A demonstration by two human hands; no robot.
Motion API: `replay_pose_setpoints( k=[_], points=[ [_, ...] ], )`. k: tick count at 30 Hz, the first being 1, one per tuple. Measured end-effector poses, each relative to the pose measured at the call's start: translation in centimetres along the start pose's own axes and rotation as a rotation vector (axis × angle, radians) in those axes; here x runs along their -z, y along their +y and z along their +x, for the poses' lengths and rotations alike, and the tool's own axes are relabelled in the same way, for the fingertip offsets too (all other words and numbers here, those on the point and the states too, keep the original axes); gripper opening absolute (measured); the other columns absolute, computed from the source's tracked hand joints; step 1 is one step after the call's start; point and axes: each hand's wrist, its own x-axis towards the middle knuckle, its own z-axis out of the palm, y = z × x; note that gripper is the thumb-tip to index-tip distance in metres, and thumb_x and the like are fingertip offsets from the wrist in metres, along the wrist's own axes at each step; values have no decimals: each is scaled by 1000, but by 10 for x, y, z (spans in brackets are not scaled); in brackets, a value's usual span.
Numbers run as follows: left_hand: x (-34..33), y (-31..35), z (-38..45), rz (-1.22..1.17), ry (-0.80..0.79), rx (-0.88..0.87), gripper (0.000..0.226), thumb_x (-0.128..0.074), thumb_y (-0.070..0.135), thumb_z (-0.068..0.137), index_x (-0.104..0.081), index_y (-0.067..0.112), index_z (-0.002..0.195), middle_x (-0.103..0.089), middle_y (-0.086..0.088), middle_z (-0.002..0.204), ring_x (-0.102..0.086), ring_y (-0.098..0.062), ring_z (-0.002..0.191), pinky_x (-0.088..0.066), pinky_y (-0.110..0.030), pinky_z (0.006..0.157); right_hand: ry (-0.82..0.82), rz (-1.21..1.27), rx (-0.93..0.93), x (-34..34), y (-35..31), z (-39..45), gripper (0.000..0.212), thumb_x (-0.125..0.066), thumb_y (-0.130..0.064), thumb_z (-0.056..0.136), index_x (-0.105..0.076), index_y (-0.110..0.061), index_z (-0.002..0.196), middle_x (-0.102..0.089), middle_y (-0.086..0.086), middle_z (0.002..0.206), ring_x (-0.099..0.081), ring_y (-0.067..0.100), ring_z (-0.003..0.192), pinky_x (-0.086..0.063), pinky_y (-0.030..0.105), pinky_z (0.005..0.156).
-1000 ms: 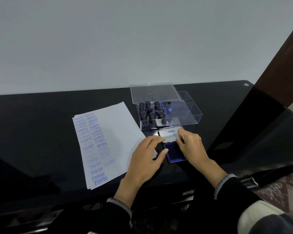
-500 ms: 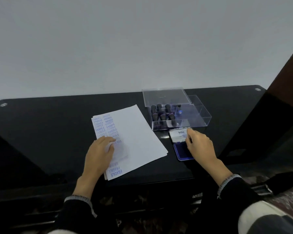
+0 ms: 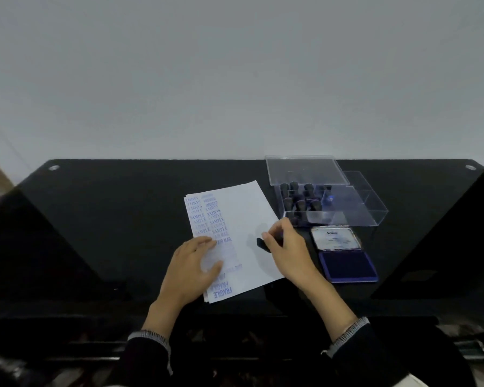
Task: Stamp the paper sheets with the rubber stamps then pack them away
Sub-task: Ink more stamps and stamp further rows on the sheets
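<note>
Holding stamp (image 3: 261, 243) in right hand (image 3: 287, 248) over paper (image 3: 243, 233), left hand (image 3: 192, 268) flat

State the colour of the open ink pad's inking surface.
Dark blue ink pad, seen in the head view.

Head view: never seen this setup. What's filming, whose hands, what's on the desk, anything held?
No robot here: a person wears a wide-angle camera on the head, looking forward and down at their own bare hands. The left hand lies flat on a stack of paper sheets, already stamped in blue. The right hand has a grip on a dark rubber stamp over the blank part of the sheet. On the black table also stand a clear plastic box holding more stamps and an open blue ink pad.
</note>
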Motion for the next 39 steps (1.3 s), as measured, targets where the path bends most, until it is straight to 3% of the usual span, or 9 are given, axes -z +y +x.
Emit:
replay_pose_setpoints(
  k=[3, 6, 8, 12, 15, 21, 39],
  points=[
    [1, -1, 2, 17, -29, -7, 74, -38, 67, 77, -52, 24, 135, -44, 14, 140, -38, -8, 129, -22, -31, 114, -43, 181, -68, -25, 1, -5, 20, -61, -19, 90, -41, -25, 92, -60, 5, 90, -56, 18, 71, -51, 41, 73],
    [2, -1, 3, 36, -35, -17, 78, -36, 70, 73, -47, 28, 137, -39, 16, 140, -32, -5, 131, -14, -25, 112, 49, 248, -64, -38, 1, -11, 32, -74, -14, 80, -48, -25, 96, -65, 3, 87, -62, 18, 76, -52, 29, 75],
    [3, -2, 4, 37, -39, -20, 78, -35, 71, 71, -45, 29, 137, -37, 17, 140, -29, -4, 131, -12, -23, 111, 81, 251, -35, -43, 5, -16, 26, -75, -14, 79, -57, -22, 96, -67, 4, 85, -63, 20, 78, -53, 29, 77],
    [2, -4, 5, 26, -33, -14, 78, -33, 70, 70, -45, 30, 136, -36, 16, 140, -28, -4, 132, -9, -21, 108, 57, 138, 70, -54, 13, -26, 16, -70, -24, 83, -60, -26, 95, -65, -1, 86, -61, 15, 77, -47, 19, 69],
    [1, -6, 7, -6, -24, -6, 74, -35, 68, 71, -47, 31, 134, -38, 16, 138, -27, -4, 134, -12, -26, 110, 52, 58, 163, -61, 17, -32, 15, -66, -30, 86, -55, -31, 95, -63, -4, 90, -62, 13, 80, -48, 20, 70],
    [-3, -11, 8, -11, -22, 17, 53, -58, 53, 84, -47, 32, 131, -38, 16, 139, -18, -8, 140, -14, -35, 114, 65, -58, 294, -64, 14, -39, 16, -67, -23, 86, -53, -24, 94, -59, -9, 88, -55, 4, 83, -39, 5, 72],
    [-3, -11, 8, -9, -20, 23, 56, -54, 56, 80, -49, 32, 130, -41, 16, 138, -23, -9, 138, -15, -34, 113, 58, -112, 318, -67, 20, -40, 18, -67, -24, 87, -56, -17, 100, -58, -7, 90, -54, 7, 81, -44, 11, 72]
  ],
)
